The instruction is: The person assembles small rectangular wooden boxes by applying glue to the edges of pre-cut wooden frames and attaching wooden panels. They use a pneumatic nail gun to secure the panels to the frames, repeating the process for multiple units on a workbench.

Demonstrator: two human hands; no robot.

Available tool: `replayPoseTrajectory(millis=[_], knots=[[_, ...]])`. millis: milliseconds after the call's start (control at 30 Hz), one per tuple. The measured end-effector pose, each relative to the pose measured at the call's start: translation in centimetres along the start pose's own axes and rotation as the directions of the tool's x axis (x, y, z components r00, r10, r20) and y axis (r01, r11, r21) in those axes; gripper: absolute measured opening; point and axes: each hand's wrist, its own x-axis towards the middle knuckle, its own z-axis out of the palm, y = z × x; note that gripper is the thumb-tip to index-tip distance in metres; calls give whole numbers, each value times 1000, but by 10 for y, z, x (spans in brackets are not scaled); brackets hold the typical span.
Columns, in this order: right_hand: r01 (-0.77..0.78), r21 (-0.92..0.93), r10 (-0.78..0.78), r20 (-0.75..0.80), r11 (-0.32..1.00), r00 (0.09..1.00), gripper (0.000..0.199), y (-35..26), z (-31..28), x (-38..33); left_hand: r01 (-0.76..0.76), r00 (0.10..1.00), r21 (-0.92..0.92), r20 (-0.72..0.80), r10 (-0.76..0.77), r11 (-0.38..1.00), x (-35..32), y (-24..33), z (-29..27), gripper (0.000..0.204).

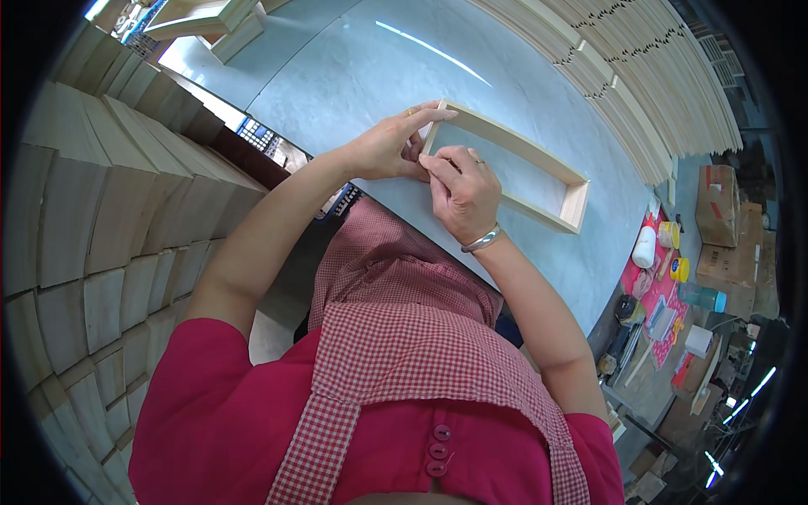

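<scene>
A long, narrow rectangular wooden frame (523,145) stands on the pale table (337,80) in front of me. My left hand (391,145) grips its left end, fingers over the far corner and thumb by the near corner. Close beside that thumb, my right hand (460,183) is closed in a pinch at the frame's near left corner. Whatever the right fingertips hold, if anything, is hidden by the fingers. A silver bangle sits on the right wrist.
Stacked wooden boards (76,194) rise at my left. Rows of thin wooden strips (623,67) lie at the far right. More wooden frames (202,21) sit at the far left. A side bench holds a white bottle (645,247), yellow-lidded jars and tools; cardboard boxes (717,206) stand beyond.
</scene>
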Motion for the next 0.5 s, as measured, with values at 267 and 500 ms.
replayPoseTrajectory(millis=[267,500], knots=[[-7,-10,7,44,1000,999,29,2,-5,-1,7,1000,-49,2,-7,999,4,1,1,91],[-456,-110,406,-307,883,860,43,48,-103,-94,44,999,-28,-5,-45,999,-4,10,0,94]])
